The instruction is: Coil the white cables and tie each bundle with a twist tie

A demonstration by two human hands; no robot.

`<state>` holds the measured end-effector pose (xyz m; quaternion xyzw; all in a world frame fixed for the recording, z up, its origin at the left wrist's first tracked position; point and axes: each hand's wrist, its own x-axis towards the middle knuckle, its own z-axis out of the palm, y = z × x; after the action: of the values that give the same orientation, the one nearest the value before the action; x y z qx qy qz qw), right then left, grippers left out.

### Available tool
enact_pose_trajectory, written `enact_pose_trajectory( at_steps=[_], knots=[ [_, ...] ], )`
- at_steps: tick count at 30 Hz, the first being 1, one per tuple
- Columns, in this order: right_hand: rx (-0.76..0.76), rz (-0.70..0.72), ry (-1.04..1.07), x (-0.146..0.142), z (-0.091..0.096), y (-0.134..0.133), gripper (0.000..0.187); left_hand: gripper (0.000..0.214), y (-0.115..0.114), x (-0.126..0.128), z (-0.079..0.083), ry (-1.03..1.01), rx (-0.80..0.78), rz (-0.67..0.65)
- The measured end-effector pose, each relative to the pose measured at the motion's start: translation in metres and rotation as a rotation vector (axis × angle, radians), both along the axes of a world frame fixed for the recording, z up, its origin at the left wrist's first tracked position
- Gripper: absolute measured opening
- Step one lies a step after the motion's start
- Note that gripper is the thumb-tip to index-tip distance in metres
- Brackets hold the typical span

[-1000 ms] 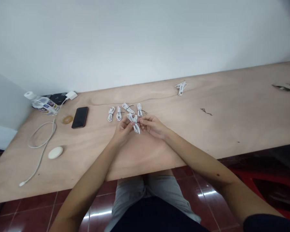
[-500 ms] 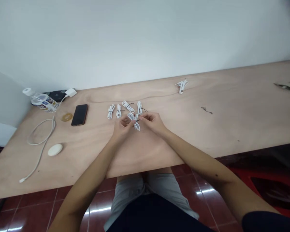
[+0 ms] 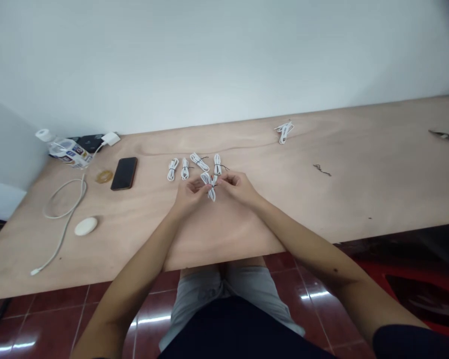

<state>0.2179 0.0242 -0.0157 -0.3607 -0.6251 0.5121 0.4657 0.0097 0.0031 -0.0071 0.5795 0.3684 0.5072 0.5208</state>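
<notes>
A folded bundle of white cable [image 3: 211, 193] is held between my two hands over the middle of the wooden table [image 3: 224, 229]. My left hand [image 3: 189, 193] pinches the bundle at its waist, where a dark tie crosses it. On the other side my right hand [image 3: 237, 185] has its thumb and fingers pinched together at the tie; what exactly they grip, tie end or cable, is too small to be sure of. Just behind lie several more white cable bundles [image 3: 199, 162], each bound by a black tie.
Another white cable bundle [image 3: 284, 132] lies near the wall. Black twist ties [image 3: 322, 170] rest to the right. At left are a phone [image 3: 124, 173], a tape roll [image 3: 104, 176], a bottle [image 3: 69, 151], a charger [image 3: 111, 138] with a white cable [image 3: 65, 229], and a white oval case [image 3: 86, 226].
The bundle has turned slightly between my fingers, and my right fingers have shifted a little at the tie. The whole view has moved slightly.
</notes>
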Motion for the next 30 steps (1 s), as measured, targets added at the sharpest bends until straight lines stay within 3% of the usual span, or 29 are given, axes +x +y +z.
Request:
enact_pose_trajectory(
  at_steps=[3, 6, 11, 15, 24, 30],
  knots=[
    [0.262, -0.11, -0.203, 0.005, 0.003, -0.002, 0.032, 0.038, -0.002, 0.0, -0.001, 0.117, 0.071, 0.081],
    [0.474, -0.123, -0.342, 0.005, 0.005, -0.006, 0.024, 0.032, -0.005, 0.003, -0.002, 0.188, 0.119, 0.162],
    [0.535, -0.169, -0.428, -0.001, 0.003, -0.01, 0.023, 0.033, -0.004, 0.011, -0.005, 0.133, 0.1, 0.263],
    [0.43, -0.173, -0.388, -0.006, -0.002, -0.014, 0.022, 0.033, 0.003, 0.011, -0.007, 0.026, 0.072, 0.327],
    [-0.113, -0.082, 0.072, -0.007, -0.004, -0.002, 0.044, 0.035, 0.007, 0.005, -0.001, -0.003, 0.106, 0.278],
    [-0.163, 0.04, 0.096, -0.003, 0.002, -0.002, 0.043, 0.035, 0.005, 0.007, -0.005, 0.012, 0.079, 0.224]
  ],
)
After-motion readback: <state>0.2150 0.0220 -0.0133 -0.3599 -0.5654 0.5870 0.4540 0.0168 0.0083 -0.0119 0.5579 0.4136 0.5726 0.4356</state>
